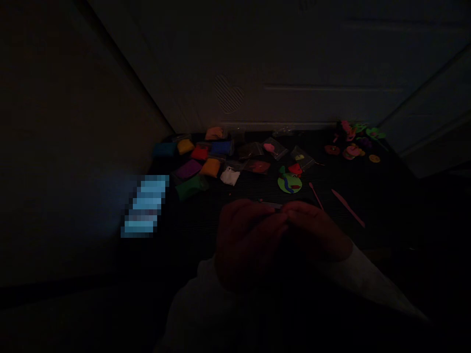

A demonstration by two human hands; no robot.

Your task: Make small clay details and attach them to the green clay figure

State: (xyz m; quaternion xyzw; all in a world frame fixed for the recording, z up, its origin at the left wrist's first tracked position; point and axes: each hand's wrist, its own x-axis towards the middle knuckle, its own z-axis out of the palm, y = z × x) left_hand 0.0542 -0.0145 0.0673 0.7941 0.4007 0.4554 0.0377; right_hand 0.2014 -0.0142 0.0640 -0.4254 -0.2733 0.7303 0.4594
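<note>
Above the near edge of the dark table, my left hand (245, 240) and my right hand (318, 230) meet at the fingertips. The fingers of both are pinched closed, and a tiny dark bit seems to lie between them; the dim light hides what it is. Just beyond them is a round green clay disc (282, 185) bearing blue and red pieces, with a red clay lump (295, 169) at its upper edge. To the right lie a thin pink modelling tool (315, 195) and a pink plastic knife (348, 208).
Bags of coloured clay cover the table's back left, among them green (190, 187), purple (189, 169), orange (211, 168) and white (230, 176). Small clay figures (351, 151) stand at the back right. A lit, blurred screen (145, 206) is at the left edge. Behind rises a panelled door (294, 63).
</note>
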